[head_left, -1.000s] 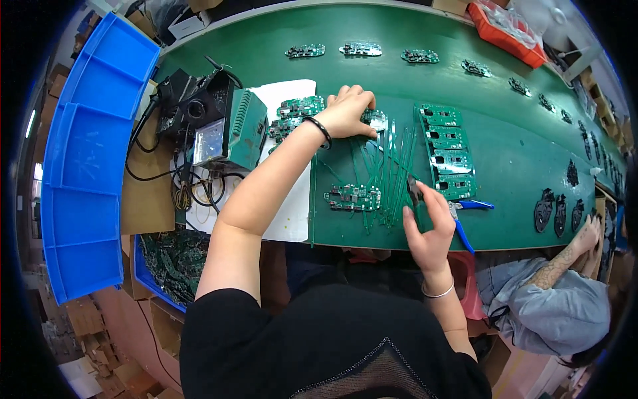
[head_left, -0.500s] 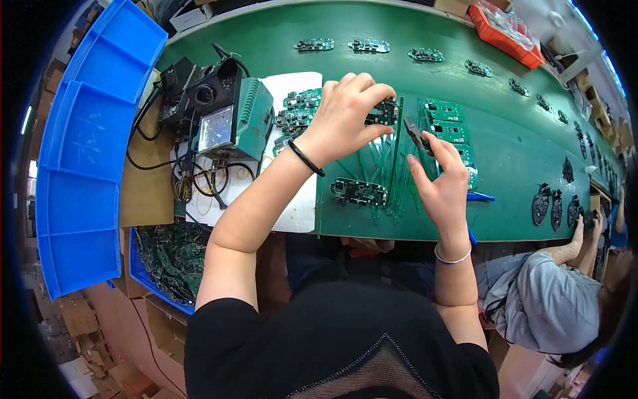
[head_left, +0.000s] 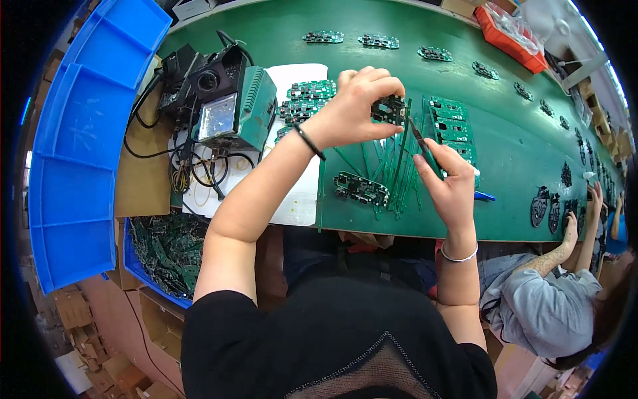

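Note:
My left hand [head_left: 362,103] is closed around the edges of a dark green circuit board [head_left: 387,111], holding it above the bench. My right hand [head_left: 452,183] grips a pair of cutting pliers [head_left: 423,143] with dark jaws and green handles. Their tips are by the board's right end, next to a thin green strip [head_left: 403,149]; I cannot tell if they touch it. Below, one populated circuit board [head_left: 361,189] lies beside a heap of narrow green strips [head_left: 385,166]. Right of the strips is a panel of joined green boards [head_left: 454,130].
A soldering station [head_left: 232,113] with cables stands at the left on white paper [head_left: 302,193], near more boards [head_left: 306,103]. Blue trays [head_left: 86,153] and a blue bin of green scraps [head_left: 166,256] are further left. Boards line the far bench [head_left: 379,41]. A co-worker [head_left: 545,299] sits at the right.
Both hands have shifted slightly right. The pliers have turned, and their jaws look closer together beside the board. The co-worker's hands have moved apart.

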`<state>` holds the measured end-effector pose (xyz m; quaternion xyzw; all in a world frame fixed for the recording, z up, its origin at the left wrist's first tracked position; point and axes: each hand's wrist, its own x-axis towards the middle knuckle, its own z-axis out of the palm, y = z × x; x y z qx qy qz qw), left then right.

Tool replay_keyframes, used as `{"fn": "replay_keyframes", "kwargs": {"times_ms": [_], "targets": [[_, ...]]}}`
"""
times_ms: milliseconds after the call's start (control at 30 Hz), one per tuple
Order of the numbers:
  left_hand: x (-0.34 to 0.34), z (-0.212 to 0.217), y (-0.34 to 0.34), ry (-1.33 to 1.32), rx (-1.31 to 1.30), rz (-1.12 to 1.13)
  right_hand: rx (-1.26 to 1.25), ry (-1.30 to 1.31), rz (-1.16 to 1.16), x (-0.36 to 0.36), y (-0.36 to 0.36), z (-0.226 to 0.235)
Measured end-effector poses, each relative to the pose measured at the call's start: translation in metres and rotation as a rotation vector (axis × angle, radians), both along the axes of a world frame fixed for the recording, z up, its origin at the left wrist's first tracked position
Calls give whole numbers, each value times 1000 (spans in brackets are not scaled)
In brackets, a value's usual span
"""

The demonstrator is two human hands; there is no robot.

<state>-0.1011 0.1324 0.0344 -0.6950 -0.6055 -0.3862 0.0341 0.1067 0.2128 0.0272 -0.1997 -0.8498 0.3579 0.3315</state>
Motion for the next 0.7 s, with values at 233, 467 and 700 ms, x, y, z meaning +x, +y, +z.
{"fn": "replay_keyframes", "kwargs": {"times_ms": [233, 467, 700], "targets": [[-13, -23, 10, -410, -39, -146, -283, -3, 109, -2, 8, -14], [41, -47, -69, 96, -230, 151, -223, -38, -12, -2, 8, -16], [49, -49, -79, 132, -231, 220, 33, -85, 7, 18, -7, -21]]}}
